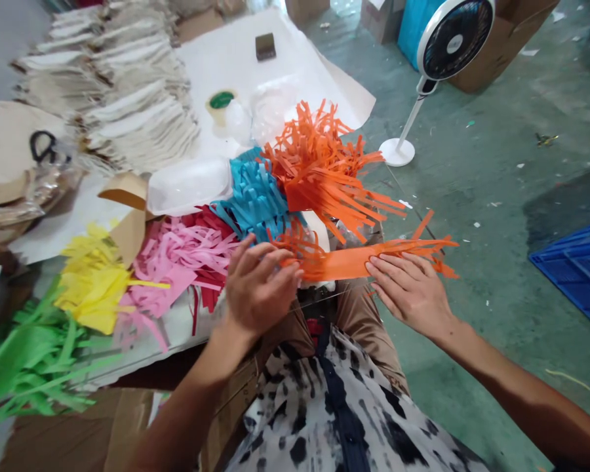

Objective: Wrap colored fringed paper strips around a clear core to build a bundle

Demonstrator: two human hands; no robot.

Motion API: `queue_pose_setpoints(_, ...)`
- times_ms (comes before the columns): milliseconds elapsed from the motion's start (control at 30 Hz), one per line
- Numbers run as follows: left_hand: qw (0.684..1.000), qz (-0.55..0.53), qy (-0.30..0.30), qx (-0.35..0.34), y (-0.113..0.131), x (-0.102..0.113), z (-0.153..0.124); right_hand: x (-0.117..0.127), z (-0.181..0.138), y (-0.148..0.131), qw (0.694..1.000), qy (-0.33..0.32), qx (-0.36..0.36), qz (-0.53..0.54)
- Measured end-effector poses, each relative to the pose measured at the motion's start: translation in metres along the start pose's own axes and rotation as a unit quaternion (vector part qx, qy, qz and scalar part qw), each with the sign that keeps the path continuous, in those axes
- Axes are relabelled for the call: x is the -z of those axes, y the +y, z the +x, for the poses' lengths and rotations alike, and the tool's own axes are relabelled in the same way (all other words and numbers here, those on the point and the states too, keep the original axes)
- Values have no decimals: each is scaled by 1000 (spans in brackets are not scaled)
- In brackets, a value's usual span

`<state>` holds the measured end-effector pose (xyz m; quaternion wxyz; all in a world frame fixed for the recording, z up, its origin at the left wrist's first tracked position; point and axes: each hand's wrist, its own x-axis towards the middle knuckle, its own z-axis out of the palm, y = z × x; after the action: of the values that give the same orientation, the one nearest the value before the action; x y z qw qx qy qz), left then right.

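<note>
A strip of orange fringed paper lies across my lap, between both hands. My left hand curls its fingers over the strip's left end and grips it. On the strip's right part rests my right hand, fingers stretched flat and pressing it down. Just behind the strip sits a heap of orange fringed paper, with a blue heap to its left.
Pink, yellow and green fringed heaps lie on the white-covered table at left, with a tape roll, scissors and stacked beige tassels. A standing fan, cardboard boxes and a blue crate stand on the green floor.
</note>
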<state>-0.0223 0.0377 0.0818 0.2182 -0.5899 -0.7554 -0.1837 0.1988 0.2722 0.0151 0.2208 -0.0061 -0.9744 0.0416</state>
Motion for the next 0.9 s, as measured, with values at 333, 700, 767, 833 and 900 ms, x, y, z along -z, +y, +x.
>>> queue_pose_setpoints(333,977,-165,-133,11,62,-61,10,10,1,24,993,1,-13,116)
queue_pose_setpoints(700,968,-122,-147,162,44,-55,24,19,33,16,976,-143,-162,7)
queue_pose_setpoints(767,968,-100,-160,165,43,-56,26,20,38,15,973,-158,-167,-16)
queue_pose_setpoints(833,968,-90,-167,163,43,-57,26,21,43,15,970,-169,-171,-27)
queue_pose_setpoints(900,970,-84,-164,161,43,-59,25,22,47,16,968,-179,-171,-35)
